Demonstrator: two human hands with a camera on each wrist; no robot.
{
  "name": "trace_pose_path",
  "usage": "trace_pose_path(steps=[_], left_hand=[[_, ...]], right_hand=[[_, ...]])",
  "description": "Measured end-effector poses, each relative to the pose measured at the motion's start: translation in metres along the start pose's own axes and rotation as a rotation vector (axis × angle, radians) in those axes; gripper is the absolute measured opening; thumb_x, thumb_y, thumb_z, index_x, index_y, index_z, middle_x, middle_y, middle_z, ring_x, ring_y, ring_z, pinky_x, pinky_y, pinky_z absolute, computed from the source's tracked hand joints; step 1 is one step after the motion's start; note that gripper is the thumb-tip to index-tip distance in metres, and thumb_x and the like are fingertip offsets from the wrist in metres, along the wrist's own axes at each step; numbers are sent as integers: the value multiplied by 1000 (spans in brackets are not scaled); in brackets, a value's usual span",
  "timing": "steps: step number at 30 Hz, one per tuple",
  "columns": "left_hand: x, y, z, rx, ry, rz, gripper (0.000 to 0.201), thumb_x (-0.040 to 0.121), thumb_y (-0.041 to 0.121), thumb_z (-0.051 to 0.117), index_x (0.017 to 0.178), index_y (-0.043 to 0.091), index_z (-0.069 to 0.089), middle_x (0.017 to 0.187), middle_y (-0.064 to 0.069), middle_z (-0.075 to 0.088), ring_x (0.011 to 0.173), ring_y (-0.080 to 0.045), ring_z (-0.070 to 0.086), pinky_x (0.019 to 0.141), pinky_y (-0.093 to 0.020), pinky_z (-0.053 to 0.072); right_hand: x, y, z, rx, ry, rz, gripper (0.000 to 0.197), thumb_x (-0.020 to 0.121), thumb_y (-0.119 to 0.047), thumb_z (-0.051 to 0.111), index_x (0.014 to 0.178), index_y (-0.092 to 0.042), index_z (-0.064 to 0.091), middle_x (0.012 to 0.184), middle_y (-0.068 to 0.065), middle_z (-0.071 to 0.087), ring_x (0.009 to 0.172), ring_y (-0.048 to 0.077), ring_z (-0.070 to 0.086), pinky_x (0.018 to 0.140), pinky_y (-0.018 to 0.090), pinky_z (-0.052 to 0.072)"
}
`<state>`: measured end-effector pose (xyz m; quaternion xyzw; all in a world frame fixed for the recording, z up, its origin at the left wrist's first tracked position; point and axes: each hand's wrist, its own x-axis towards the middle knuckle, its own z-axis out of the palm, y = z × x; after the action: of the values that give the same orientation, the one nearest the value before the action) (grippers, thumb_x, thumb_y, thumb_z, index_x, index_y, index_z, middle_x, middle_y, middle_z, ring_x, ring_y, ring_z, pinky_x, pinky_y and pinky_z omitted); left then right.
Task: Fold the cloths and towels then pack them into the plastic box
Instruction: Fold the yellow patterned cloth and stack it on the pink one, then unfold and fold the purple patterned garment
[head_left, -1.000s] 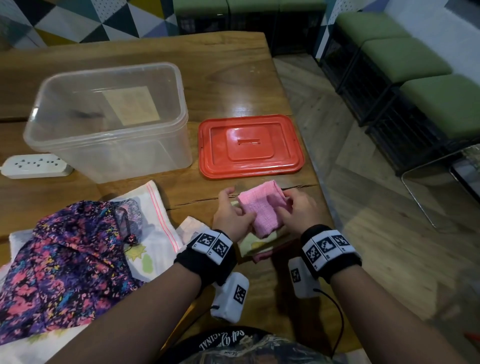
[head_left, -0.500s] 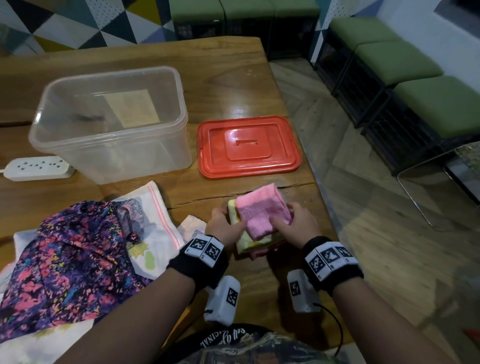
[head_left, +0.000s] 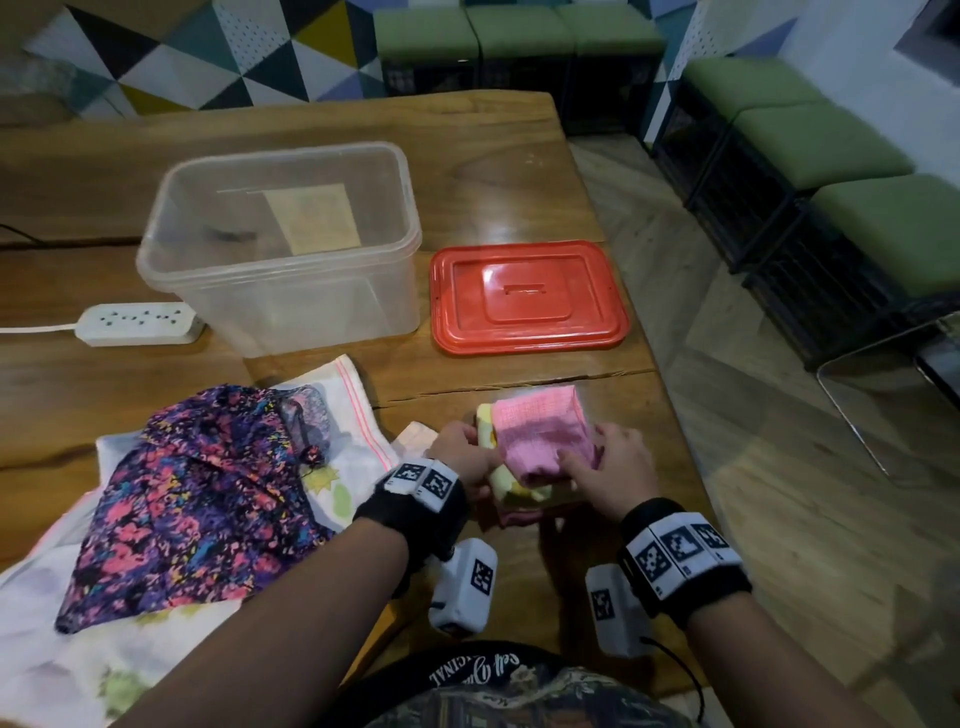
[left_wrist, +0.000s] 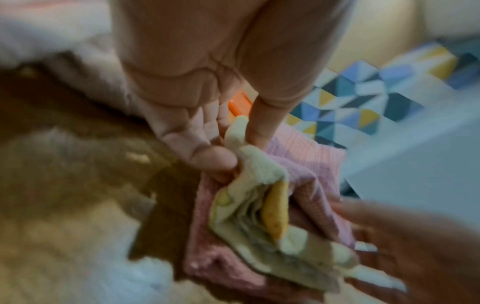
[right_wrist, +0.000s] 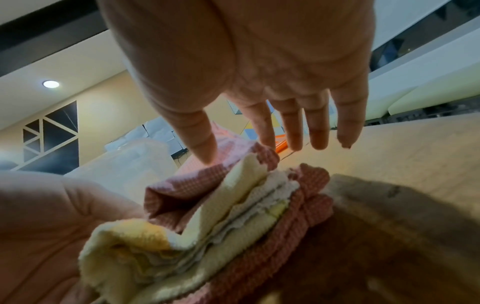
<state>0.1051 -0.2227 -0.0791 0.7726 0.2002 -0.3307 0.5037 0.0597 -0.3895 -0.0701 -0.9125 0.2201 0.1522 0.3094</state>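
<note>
Now the folded pink waffle-weave cloth (head_left: 540, 441) sits on top of the folded pale yellow towel (head_left: 511, 486) as one small stack near the front edge of the brown wooden table (head_left: 613, 540); a second ago it was held alone between the hands, with the yellow towel lying beneath. Another pink folded layer shows under the yellow one in the right wrist view.

The left hand (head_left: 460, 449) pinches the stack's left side — thumb on top, fingers curled under the yellow towel (left_wrist: 249, 207). The right hand (head_left: 608, 470) lies at the stack's right side with its thumb on the pink cloth (right_wrist: 197, 185) and its fingers straight and spread — it grips nothing.

Behind the hands the clear rectangular plastic box (head_left: 280, 291) stands open, with nothing packed in it yet; its red plastic lid (head_left: 527, 296) lies flat just to its right.
</note>
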Motion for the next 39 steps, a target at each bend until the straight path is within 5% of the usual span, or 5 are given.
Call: trace_pose_path(steps=[4,15,23,31,39], left_hand=[[-10,5,-18,339,95,155,63,79,30,70,131,14,39,124,-7,56,111,-25,56,89,-34,48],[-91,-20,-148,286,-65,476,20,82,6,67,94,20,58,83,-12,65,79,-25,60,84,-42,49],[-110,-58,-193,455,15,475,20,81,17,70,93,24,57,87,-7,70,86,-22,66,87,-42,51],[-106,-87,-197,846,40,557,79,50,61,65,118,27,43,110,3,60,101,-18,58,87,-37,47],[-105,-64,-231,437,456,934,25,77,1,64,97,15,63,86,1,66,80,-21,62,75,-30,47]], right_hand=[[-13,-15,0,35,142,-70,71,83,-36,61,143,-20,26,150,9,19,137,27,22,111,43,25],[-67,-99,66,7,-329,-772,19,84,-18,58,104,-20,62,101,-2,65,96,15,59,88,37,48],[-95,-128,133,-503,-292,-974,75,67,-52,73,123,-12,42,120,14,44,111,32,42,86,46,45],[-91,-156,101,297,-221,-766,14,82,-22,61,73,-29,55,68,-12,56,71,7,53,71,29,44],[-94,-172,35,1005,-27,-572,24,88,-6,51,66,-16,53,56,-9,56,55,7,51,56,17,45]])
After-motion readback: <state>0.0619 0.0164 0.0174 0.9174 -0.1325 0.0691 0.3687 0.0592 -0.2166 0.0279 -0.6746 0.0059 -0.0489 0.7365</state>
